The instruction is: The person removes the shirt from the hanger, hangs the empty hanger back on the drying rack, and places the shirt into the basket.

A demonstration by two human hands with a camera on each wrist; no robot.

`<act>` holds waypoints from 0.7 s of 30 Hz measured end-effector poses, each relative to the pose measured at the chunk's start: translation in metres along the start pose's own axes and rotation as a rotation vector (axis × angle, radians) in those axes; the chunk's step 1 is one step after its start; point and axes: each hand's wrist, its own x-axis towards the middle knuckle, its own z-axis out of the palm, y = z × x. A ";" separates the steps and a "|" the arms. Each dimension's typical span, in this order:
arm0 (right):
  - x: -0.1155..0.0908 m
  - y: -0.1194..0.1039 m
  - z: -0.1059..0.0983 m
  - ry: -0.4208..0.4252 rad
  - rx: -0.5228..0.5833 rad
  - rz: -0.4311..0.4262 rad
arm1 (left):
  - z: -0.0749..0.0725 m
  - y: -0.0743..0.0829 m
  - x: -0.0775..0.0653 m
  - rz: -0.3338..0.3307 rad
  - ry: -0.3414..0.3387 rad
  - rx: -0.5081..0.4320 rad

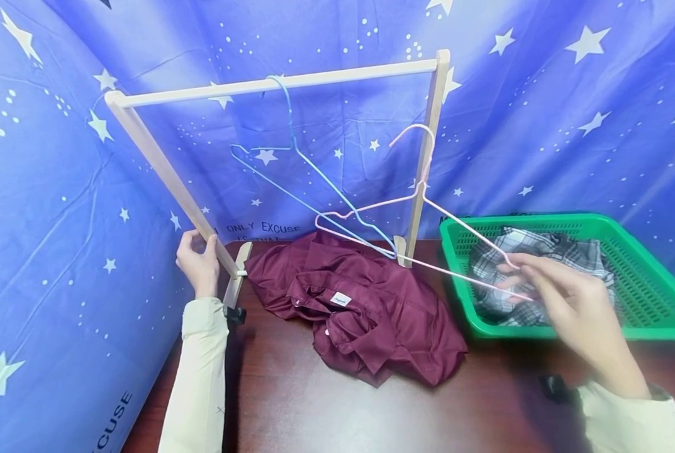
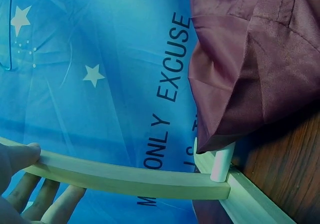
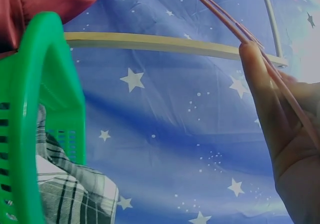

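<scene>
A wooden clothes rack (image 1: 314, 79) stands on the table, and my left hand (image 1: 198, 261) grips its left post (image 1: 164, 173) low down, thumb on one side and fingers on the other in the left wrist view. On the top bar hangs a blue hanger (image 1: 320, 167) with nothing on it. My right hand (image 1: 577, 308) holds a pink hanger (image 1: 462, 223) by one end, its hook pointing up in front of the rack's right post (image 1: 428, 157). Beneath the hangers lies a crumpled maroon shirt (image 1: 411, 327), collar and label facing up.
To the right is a green basket (image 1: 592, 220) with a plaid black-and-white garment (image 1: 535, 251) inside. A blue star-patterned curtain (image 1: 541, 126) surrounds the back and left. The brown table (image 1: 292, 402) shows in front of the shirt.
</scene>
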 end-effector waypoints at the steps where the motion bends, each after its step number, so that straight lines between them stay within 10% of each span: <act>1: 0.001 -0.001 0.000 0.007 0.004 -0.006 | 0.000 0.000 0.000 0.001 0.001 -0.002; 9: 0.010 -0.008 0.003 0.118 0.107 0.055 | 0.000 -0.001 0.000 0.013 -0.005 -0.005; 16: 0.023 -0.014 0.008 0.204 0.545 -0.022 | -0.001 -0.001 0.000 0.032 -0.010 -0.006; 21: 0.031 -0.022 0.012 0.238 0.536 -0.044 | -0.001 -0.001 -0.001 0.037 -0.004 -0.007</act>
